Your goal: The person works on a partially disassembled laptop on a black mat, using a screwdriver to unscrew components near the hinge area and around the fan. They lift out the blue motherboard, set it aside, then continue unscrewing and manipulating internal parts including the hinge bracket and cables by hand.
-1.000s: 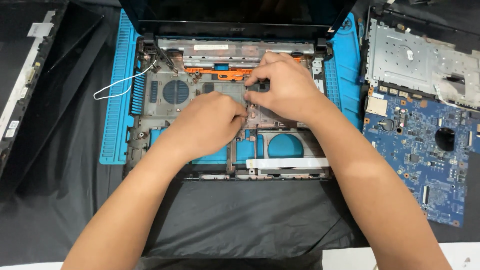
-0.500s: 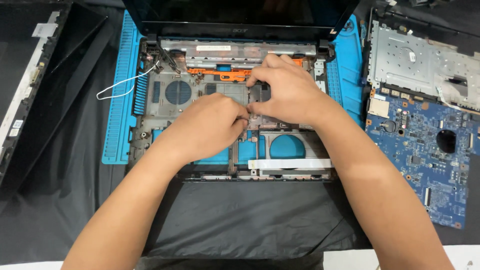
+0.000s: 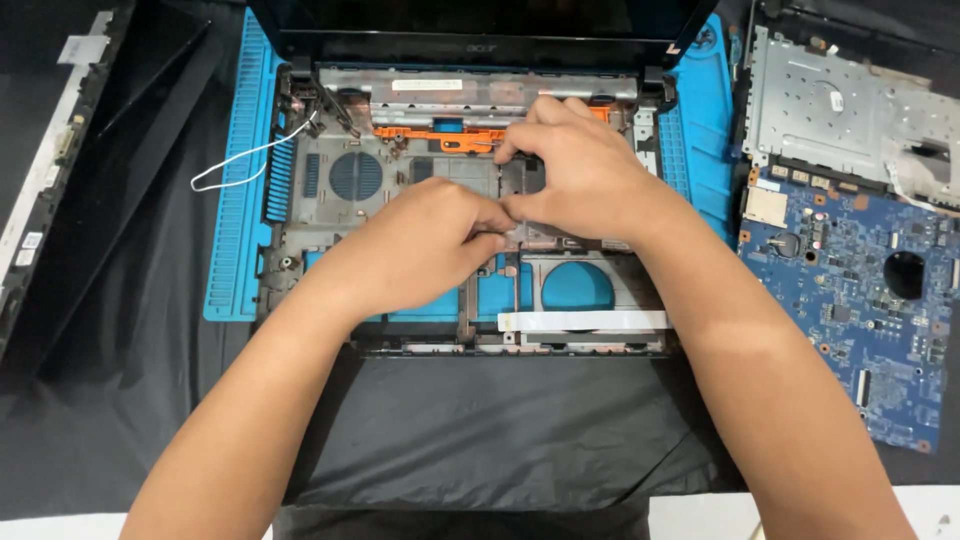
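Nearest to me, my two bare forearms run up from the bottom edge over a black cloth [image 3: 480, 440] that covers the worktop. Beyond its front fold lies the stripped laptop base [image 3: 330, 215], a grey plastic shell with its board out, resting on a blue repair mat [image 3: 235, 200] whose ribbed edge shows at the left. A pale flat strip [image 3: 585, 320] lies across the shell's front edge, and blue mat shows through the round and square openings above it.

My left hand [image 3: 410, 250] lies knuckles-up over the middle of the shell, fingers curled in, thumb and fingertips drawn together at a point in the centre. My right hand [image 3: 585, 175] comes in from the other side, fingers bent downward, its tips meeting the left ones at that same spot. Both hands are pinching there on something small in the shell; I cannot tell what it is, since the fingers hide it.

Further back I see a round fan grille [image 3: 356, 175] left of my hands, a white wire [image 3: 245, 165] looping out over the mat, and an orange bracket [image 3: 440, 135] along the hinge line. The dark screen lid [image 3: 480, 25] stands open behind it.

To the right, well apart, lies a blue motherboard [image 3: 860, 290], with a metal shield plate [image 3: 840, 110] just behind it. At far left lies a black panel [image 3: 60, 180].
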